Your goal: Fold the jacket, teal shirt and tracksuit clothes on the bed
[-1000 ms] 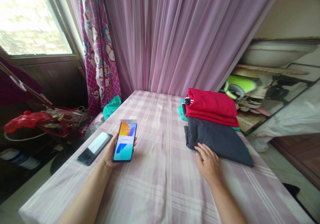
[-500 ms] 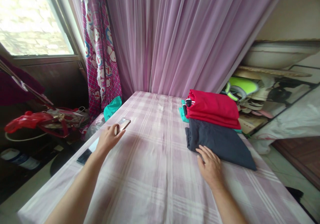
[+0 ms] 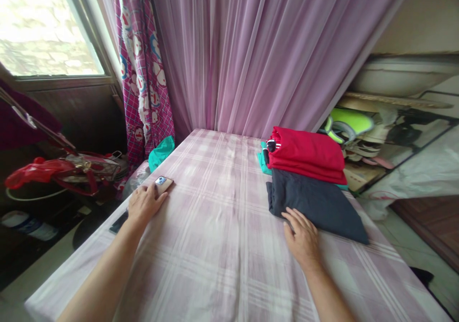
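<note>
Near the left edge of the counter [image 3: 215, 264], the left hand [image 3: 144, 201] partly covered a pale-backed phone [image 3: 165, 183]; whether its fingers gripped it was unclear. Setting it down seemed in hand, next calling for release. A dark phone [image 3: 119, 222], partly hidden, crowded that forearm. The right hand [image 3: 303, 236], fingers loosely spread, touched folded charcoal cloth [image 3: 321, 206] beside red cloth [image 3: 305, 155].

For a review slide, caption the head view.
Left hand at rectangular pale-gold phone, right hand at folded dark-grey fabric, over purple-and-white plaid tablecloth.
</note>
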`<state>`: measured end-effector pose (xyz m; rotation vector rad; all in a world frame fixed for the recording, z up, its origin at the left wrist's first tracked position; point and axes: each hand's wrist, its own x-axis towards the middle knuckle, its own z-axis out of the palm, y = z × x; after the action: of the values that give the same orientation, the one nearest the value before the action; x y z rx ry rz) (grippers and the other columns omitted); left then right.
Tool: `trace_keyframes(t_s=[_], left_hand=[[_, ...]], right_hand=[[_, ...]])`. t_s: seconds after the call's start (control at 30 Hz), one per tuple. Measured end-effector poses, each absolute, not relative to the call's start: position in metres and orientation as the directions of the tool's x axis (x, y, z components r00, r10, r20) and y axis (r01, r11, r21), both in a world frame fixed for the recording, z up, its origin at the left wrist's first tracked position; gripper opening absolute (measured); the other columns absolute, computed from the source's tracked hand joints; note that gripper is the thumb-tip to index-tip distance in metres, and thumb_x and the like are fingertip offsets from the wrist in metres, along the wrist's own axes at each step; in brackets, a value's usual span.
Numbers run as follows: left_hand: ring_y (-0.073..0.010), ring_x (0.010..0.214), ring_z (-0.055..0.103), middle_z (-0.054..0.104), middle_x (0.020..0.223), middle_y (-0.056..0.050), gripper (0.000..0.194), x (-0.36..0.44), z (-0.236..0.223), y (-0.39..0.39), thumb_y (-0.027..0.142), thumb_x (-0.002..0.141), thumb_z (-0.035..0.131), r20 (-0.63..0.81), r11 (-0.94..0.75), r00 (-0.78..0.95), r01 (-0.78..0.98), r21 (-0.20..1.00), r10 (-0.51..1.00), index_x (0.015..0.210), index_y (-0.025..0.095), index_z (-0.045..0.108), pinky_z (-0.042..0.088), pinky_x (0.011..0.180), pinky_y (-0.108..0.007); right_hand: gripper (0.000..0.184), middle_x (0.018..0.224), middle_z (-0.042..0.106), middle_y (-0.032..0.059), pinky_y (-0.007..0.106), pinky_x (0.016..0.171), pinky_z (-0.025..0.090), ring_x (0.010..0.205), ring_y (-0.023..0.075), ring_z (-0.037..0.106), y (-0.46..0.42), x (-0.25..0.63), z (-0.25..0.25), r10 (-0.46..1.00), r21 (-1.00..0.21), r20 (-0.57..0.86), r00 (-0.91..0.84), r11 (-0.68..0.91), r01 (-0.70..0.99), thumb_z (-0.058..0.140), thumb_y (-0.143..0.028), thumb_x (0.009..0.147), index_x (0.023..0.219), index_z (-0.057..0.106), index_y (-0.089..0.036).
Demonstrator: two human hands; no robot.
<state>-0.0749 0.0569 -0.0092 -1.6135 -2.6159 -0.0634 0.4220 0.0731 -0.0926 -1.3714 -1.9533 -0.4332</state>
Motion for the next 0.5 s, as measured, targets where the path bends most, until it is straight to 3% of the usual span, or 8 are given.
trace_keyframes(t_s=[0.3, 0.4, 0.5], left_hand=[[-0.0420, 0.121, 0.054, 0.057, 0.131, -0.026, 0.075, -0.079, -0.010, 0.056, 0.067, 0.084, 0.039, 0.059, 0.446, -0.451, 0.891, 0.081, 0.890, 0.135, 0.013, 0.052, 0.044, 0.093, -0.051], [-0.0442, 0.130, 0.047, 0.049, 0.144, -0.028, 0.075, -0.074, -0.015, 0.054, 0.064, 0.085, 0.044, 0.143, 0.461, -0.470, 0.882, 0.092, 0.871, 0.139, 0.013, 0.050, 0.036, 0.102, -0.060], [-0.0411, 0.137, 0.041, 0.043, 0.150, -0.026, 0.067, -0.056, -0.022, 0.054, 0.052, 0.088, 0.046, 0.271, 0.393, -0.406, 0.914, 0.103, 0.873, 0.142, 0.013, 0.047, 0.025, 0.110, -0.063]], right_hand=[[0.033, 0.120, 0.071, 0.0081, 0.041, 0.100, 0.043, 0.118, 0.0244, 0.061, 0.070, 0.420, -0.088, 0.728, -0.141, 0.660, -0.183, 0.359, 0.923, 0.042, -0.025, 0.093, 0.108, 0.071, -0.023], [0.033, 0.121, 0.071, 0.0085, 0.041, 0.100, 0.043, 0.119, 0.0244, 0.060, 0.069, 0.419, -0.087, 0.737, -0.149, 0.652, -0.178, 0.355, 0.923, 0.043, -0.024, 0.092, 0.109, 0.071, -0.023], [0.032, 0.122, 0.071, 0.0089, 0.041, 0.101, 0.042, 0.120, 0.0242, 0.059, 0.069, 0.417, -0.087, 0.737, -0.153, 0.652, -0.178, 0.357, 0.921, 0.043, -0.023, 0.092, 0.109, 0.071, -0.022]])
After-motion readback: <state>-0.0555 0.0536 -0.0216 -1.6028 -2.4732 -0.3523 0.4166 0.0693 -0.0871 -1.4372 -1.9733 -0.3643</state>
